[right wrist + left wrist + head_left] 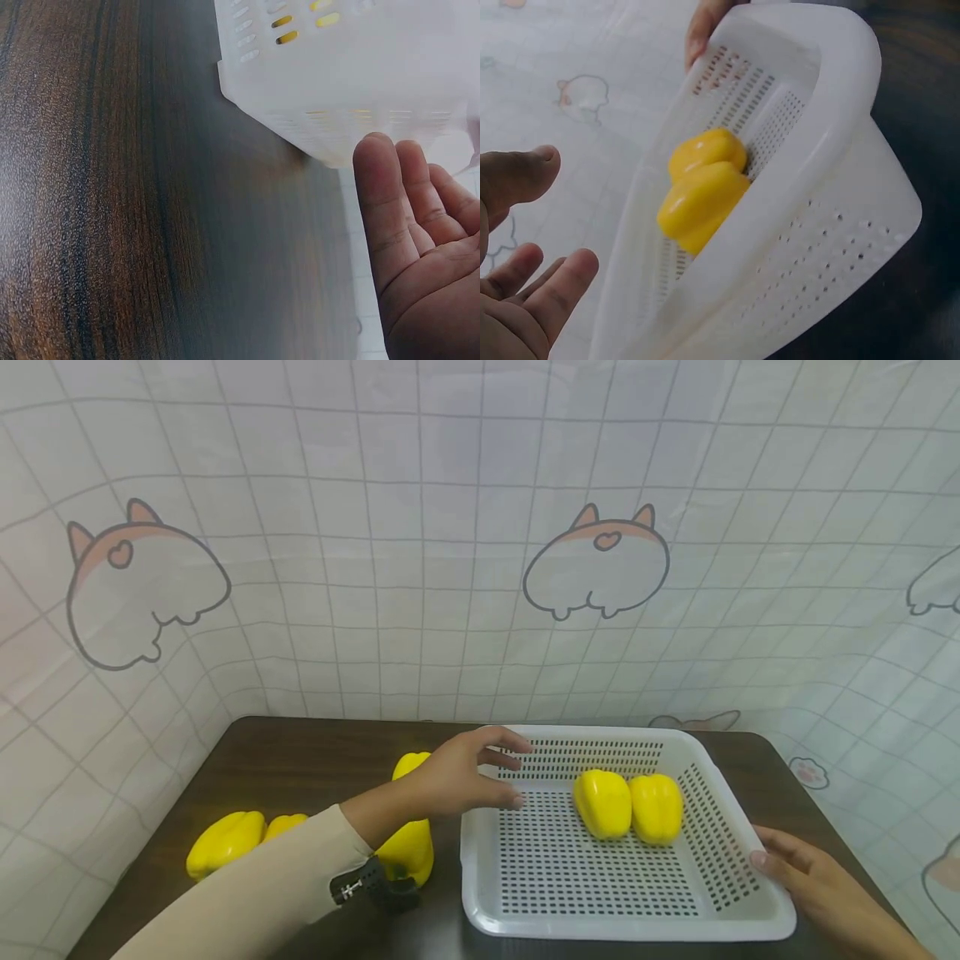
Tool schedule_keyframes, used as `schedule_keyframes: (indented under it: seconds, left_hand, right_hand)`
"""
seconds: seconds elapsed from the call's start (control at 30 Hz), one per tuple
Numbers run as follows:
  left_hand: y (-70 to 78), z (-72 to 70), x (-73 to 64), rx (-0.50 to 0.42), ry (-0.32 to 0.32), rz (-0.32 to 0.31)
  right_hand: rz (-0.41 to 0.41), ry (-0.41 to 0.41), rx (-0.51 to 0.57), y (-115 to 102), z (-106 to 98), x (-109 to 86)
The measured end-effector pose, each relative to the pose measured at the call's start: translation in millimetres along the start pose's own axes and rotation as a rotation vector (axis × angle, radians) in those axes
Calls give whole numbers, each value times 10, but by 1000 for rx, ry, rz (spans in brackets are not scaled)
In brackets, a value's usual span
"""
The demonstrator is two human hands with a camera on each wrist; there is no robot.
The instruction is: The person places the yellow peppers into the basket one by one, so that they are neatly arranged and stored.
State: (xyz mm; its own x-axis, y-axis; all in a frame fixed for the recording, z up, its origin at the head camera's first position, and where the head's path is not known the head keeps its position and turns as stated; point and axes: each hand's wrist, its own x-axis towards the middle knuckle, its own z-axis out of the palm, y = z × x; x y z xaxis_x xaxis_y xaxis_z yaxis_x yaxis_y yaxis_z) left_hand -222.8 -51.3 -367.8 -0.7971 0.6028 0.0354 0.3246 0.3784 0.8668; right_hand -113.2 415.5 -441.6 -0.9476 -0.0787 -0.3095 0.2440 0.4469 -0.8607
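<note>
Two yellow bell peppers (603,804) lie side by side in a white perforated plastic basket (480,893), toward its right. My left hand (476,772) hovers at the basket's left side, fingers spread and slightly bent, thumb apart, nothing between them. In the left wrist view, that hand's fingers (559,292) stand away from the rim. At the basket's right side, my right hand (813,877) holds the rim, thumb over the edge. The right wrist view shows its fingers (379,195) against the outer wall.
More yellow bell peppers (227,843) lie on the dark wooden table (315,760) to the left, partly hidden by the left forearm. One pepper (411,852) sits near the left wrist, which wears a black strap (375,883). A white grid-patterned cloth (450,568) hangs behind.
</note>
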Motion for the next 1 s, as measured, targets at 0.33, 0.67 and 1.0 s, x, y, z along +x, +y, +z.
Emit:
schedule_keyframes:
  seconds: [0.33, 0.67, 1.0]
  left_hand:
    - [-105, -267, -222, -43, -8, 80]
    - [-273, -460, -407, -103, 81, 58]
    - [-511, -647, -499, -73, 145, 13]
  right_hand:
    - [18, 1, 6, -14, 11, 9]
    - [14, 13, 12, 3, 14, -2]
    - [-6, -8, 8, 6, 4, -6]
